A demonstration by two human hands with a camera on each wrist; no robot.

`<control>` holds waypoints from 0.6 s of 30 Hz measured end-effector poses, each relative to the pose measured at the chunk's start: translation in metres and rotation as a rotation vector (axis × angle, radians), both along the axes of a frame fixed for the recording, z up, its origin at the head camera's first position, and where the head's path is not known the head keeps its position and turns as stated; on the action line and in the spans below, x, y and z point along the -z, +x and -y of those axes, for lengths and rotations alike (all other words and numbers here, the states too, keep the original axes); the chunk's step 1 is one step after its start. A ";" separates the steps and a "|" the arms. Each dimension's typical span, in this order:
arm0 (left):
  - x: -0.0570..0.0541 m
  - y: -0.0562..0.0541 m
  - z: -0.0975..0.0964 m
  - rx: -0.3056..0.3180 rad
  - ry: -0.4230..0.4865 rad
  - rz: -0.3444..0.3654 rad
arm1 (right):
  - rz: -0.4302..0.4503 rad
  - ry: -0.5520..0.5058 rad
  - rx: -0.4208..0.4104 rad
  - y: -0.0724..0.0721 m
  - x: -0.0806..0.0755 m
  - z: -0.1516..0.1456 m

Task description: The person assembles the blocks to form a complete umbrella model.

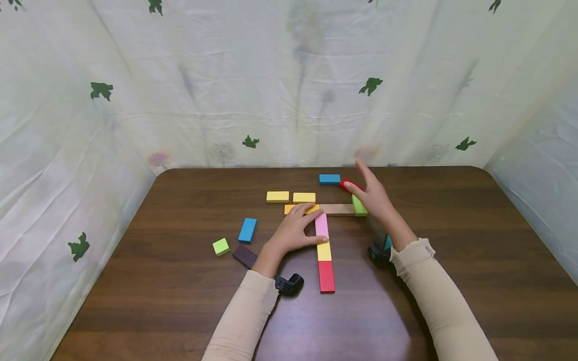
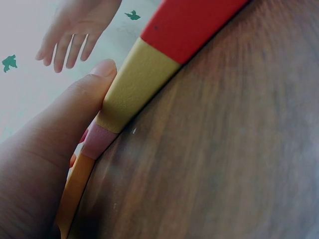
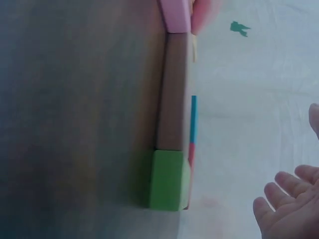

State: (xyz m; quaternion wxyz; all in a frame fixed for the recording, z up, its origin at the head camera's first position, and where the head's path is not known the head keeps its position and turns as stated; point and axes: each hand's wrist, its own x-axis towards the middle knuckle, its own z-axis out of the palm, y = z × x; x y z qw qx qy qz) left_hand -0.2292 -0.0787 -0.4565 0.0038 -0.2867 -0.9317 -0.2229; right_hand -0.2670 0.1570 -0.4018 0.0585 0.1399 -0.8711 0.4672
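Observation:
My left hand (image 1: pixel 293 233) rests over a T-shaped row of flat blocks, its fingers spread. Its thumb touches the yellow block (image 1: pixel 324 253), and its fingertips lie over the orange block (image 1: pixel 289 210) and by the pink block (image 1: pixel 321 225). A red block (image 1: pixel 326 277) ends the stem on the near side. Along the top of the T, a light wooden block (image 1: pixel 339 210) runs from the orange one to a green block (image 1: pixel 359 206). Above that green end hovers my right hand (image 1: pixel 376 198), fingers extended and holding nothing. The right wrist view shows its open palm (image 3: pixel 294 211) apart from the blocks.
Behind the row lie two yellow blocks (image 1: pixel 277 196), a blue block (image 1: pixel 329 179) and a partly covered red block (image 1: pixel 344 183). To the left are a blue block (image 1: pixel 247 230), a small green block (image 1: pixel 221 246) and a dark block (image 1: pixel 244 255). A curtain (image 1: pixel 271 100) hangs behind the table.

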 end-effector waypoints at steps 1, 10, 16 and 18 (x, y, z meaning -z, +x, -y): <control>0.000 0.000 0.000 0.001 0.001 0.000 | 0.000 0.018 -0.003 0.002 0.002 -0.001; 0.001 -0.001 0.000 -0.001 -0.012 -0.001 | 0.053 0.115 -0.004 0.012 0.018 -0.008; 0.001 0.000 0.000 0.005 -0.010 -0.008 | 0.091 0.175 -0.015 0.012 0.025 -0.010; 0.001 0.000 0.000 0.008 -0.011 -0.010 | 0.114 0.192 -0.019 0.012 0.027 -0.011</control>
